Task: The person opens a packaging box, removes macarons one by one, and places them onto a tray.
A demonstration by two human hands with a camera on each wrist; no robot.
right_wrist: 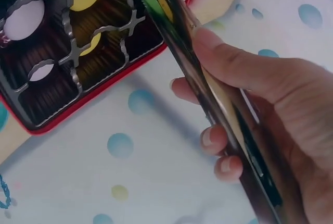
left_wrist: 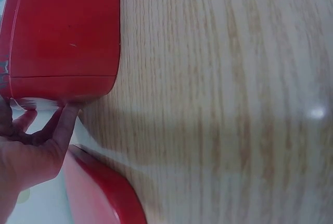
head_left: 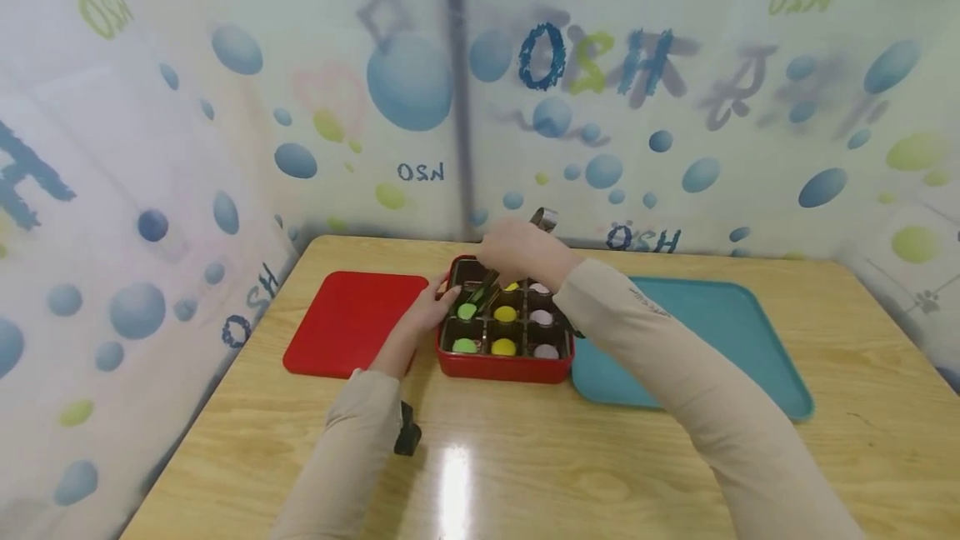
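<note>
Right hand: fingers wrapped round metal tongs, above the box's far left part
Left hand: fingers slightly bent, touching the box's left side
Tongs: shiny, long, slanting down left; tips at a green round piece, left column, middle row; can't tell if gripped
Red box: between the hands, rounded corners, dark divider insert
Columns: green left, yellow middle, lilac right
Red tray: flat, left of box
Blue tray: right of box, partly under right sleeve
Table: light wood grain
</note>
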